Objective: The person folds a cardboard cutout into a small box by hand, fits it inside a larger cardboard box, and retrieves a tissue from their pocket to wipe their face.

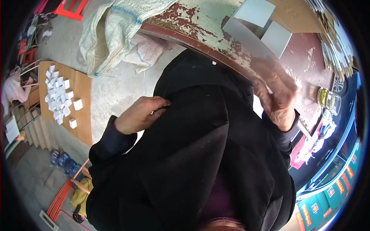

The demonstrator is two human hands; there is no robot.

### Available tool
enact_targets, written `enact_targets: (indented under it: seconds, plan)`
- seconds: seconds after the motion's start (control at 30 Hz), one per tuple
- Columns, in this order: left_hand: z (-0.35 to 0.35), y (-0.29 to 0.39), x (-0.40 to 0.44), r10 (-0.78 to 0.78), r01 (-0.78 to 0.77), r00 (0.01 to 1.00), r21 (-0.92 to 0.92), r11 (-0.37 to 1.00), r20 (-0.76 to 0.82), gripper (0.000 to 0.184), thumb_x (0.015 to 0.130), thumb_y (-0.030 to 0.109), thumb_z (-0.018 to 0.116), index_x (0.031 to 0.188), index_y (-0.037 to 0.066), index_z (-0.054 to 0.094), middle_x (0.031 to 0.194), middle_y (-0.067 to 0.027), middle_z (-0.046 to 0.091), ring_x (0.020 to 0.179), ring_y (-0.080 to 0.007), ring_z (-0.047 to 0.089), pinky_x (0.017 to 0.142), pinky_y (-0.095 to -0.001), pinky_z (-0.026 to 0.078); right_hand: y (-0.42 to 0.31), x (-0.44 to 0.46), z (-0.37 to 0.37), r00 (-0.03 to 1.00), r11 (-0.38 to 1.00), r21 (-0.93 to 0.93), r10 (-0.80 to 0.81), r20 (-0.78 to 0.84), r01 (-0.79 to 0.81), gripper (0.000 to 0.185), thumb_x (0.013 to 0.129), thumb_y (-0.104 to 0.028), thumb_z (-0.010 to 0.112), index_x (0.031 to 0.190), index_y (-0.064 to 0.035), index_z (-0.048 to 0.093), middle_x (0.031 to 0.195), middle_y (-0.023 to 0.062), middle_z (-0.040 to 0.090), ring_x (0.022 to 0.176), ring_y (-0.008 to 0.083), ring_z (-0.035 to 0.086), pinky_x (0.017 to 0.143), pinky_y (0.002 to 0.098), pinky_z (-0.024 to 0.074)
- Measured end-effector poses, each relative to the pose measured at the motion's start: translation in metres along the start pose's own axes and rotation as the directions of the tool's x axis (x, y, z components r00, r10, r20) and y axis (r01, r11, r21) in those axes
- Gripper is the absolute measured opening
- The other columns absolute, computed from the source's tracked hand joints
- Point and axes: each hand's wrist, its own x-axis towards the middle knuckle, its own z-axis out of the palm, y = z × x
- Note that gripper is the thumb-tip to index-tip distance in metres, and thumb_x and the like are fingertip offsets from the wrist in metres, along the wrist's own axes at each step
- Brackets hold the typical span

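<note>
My left hand (140,113) rests against the black jacket (185,146) over my lap, its fingers curled in. Its fingertips are partly hidden, and I cannot make out what they hold, if anything. My right hand (279,96) is at the near edge of the worn red table (216,50), fingers apart and smeared by motion. Nothing shows in its grip. Beyond it on the tabletop are a white box (255,11) and another white box (276,39); a blurred grey face shows between them.
A woven sack (115,34) hangs at the table's left end. Small white boxes (58,96) lie heaped on floor cardboard (83,115). Stacked flat cardboard (334,42) and a glass mug of yellowish liquid (328,101) are at right. A red stool (71,9) stands at upper left.
</note>
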Motion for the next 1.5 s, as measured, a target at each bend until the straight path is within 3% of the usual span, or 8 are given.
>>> enact_targets:
  seconds: [0.27, 0.57, 0.8, 0.83, 0.93, 1.1, 1.23, 1.5]
  plan:
    - [0.021, -0.005, 0.010, 0.012, -0.006, 0.999, 0.161, 0.987, -0.039, 0.039, 0.093, 0.007, 0.051, 0.131, -0.004, 0.053, 0.124, -0.0198, 0.063, 0.109, -0.0344, 0.062, 0.093, -0.0402, 0.048, -0.008, -0.015, 0.005, 1.000, 0.987, 0.158, -0.002, 0.007, 0.000, 0.019, 0.088, -0.004, 0.069, 0.103, 0.0073, 0.066, 0.094, 0.0149, 0.067, 0.085, 0.0304, 0.066, 0.083, 0.0380, 0.0525]
    - [0.054, -0.051, 0.013, -0.086, 0.082, 0.983, -0.030, 0.996, -0.165, 0.044, 0.099, 0.011, 0.038, 0.141, -0.003, 0.045, 0.137, -0.0149, 0.057, 0.126, -0.0303, 0.054, 0.105, -0.0360, 0.041, -0.002, -0.023, 0.009, 0.996, 0.978, 0.205, -0.055, 0.069, 0.040, 0.020, 0.090, -0.005, 0.067, 0.107, 0.0058, 0.065, 0.096, 0.0133, 0.066, 0.078, 0.0294, 0.063, 0.076, 0.0354, 0.0514]
    - [0.018, -0.018, 0.024, -0.219, 0.219, 0.976, -0.123, 0.968, 0.013, 0.035, 0.098, 0.012, 0.046, 0.129, -0.001, 0.059, 0.121, -0.0111, 0.067, 0.099, -0.0251, 0.064, 0.088, -0.0353, 0.047, 0.001, -0.091, 0.013, 0.961, 0.798, 0.535, 0.232, 0.152, -0.278, 0.019, 0.096, -0.008, 0.061, 0.110, 0.0057, 0.064, 0.099, 0.0136, 0.066, 0.076, 0.0264, 0.062, 0.070, 0.0334, 0.0497]
    - [0.012, -0.005, 0.028, -0.182, 0.183, 0.983, -0.110, 0.977, 0.020, 0.035, 0.098, 0.012, 0.046, 0.129, -0.001, 0.059, 0.121, -0.0111, 0.067, 0.099, -0.0251, 0.064, 0.088, -0.0353, 0.047, -0.002, -0.103, 0.008, 0.962, 0.817, 0.509, 0.241, 0.128, -0.272, 0.019, 0.096, -0.008, 0.061, 0.110, 0.0057, 0.064, 0.099, 0.0136, 0.066, 0.076, 0.0264, 0.062, 0.070, 0.0334, 0.0497]
    - [0.001, 0.030, 0.046, 0.013, -0.005, 0.999, 0.161, 0.987, -0.048, 0.030, 0.095, 0.010, 0.055, 0.121, -0.002, 0.064, 0.113, -0.0111, 0.069, 0.087, -0.0250, 0.064, 0.078, -0.0360, 0.048, -0.010, -0.129, -0.005, 0.722, 0.556, 0.485, 0.634, 0.277, -0.675, 0.021, 0.095, -0.006, 0.059, 0.111, 0.0059, 0.064, 0.099, 0.0150, 0.067, 0.077, 0.0247, 0.062, 0.071, 0.0336, 0.0494]
    - [0.006, 0.050, 0.086, 0.076, -0.068, 0.993, 0.089, 0.994, -0.086, 0.031, 0.091, 0.007, 0.060, 0.120, -0.004, 0.063, 0.116, -0.0131, 0.069, 0.091, -0.0294, 0.065, 0.079, -0.0354, 0.050, -0.005, -0.156, -0.003, 0.760, 0.694, 0.312, 0.579, 0.294, -0.649, 0.023, 0.093, -0.004, 0.057, 0.113, 0.0062, 0.064, 0.098, 0.0154, 0.068, 0.076, 0.0235, 0.060, 0.070, 0.0340, 0.0489]
    - [0.021, 0.047, 0.125, 0.397, -0.398, 0.917, 0.027, 0.917, 0.036, 0.035, 0.093, 0.010, 0.057, 0.126, -0.003, 0.060, 0.118, -0.0142, 0.067, 0.097, -0.0339, 0.065, 0.086, -0.0370, 0.051, -0.001, -0.164, 0.005, 0.758, 0.677, 0.358, 0.498, 0.422, -0.643, 0.035, 0.090, -0.004, 0.054, 0.122, 0.0070, 0.061, 0.105, 0.0129, 0.070, 0.083, 0.0196, 0.060, 0.072, 0.0313, 0.0475]
    - [0.052, 0.043, 0.182, 0.544, -0.569, 0.786, 0.001, 0.822, 0.293, 0.040, 0.097, 0.019, 0.052, 0.131, -0.001, 0.055, 0.124, -0.0169, 0.063, 0.108, -0.0359, 0.062, 0.095, -0.0404, 0.049, -0.023, -0.144, -0.009, 0.690, 0.541, 0.439, 0.463, 0.557, -0.718, 0.037, 0.087, -0.014, 0.058, 0.119, 0.0059, 0.062, 0.100, 0.0135, 0.069, 0.083, 0.0205, 0.060, 0.077, 0.0356, 0.0493]
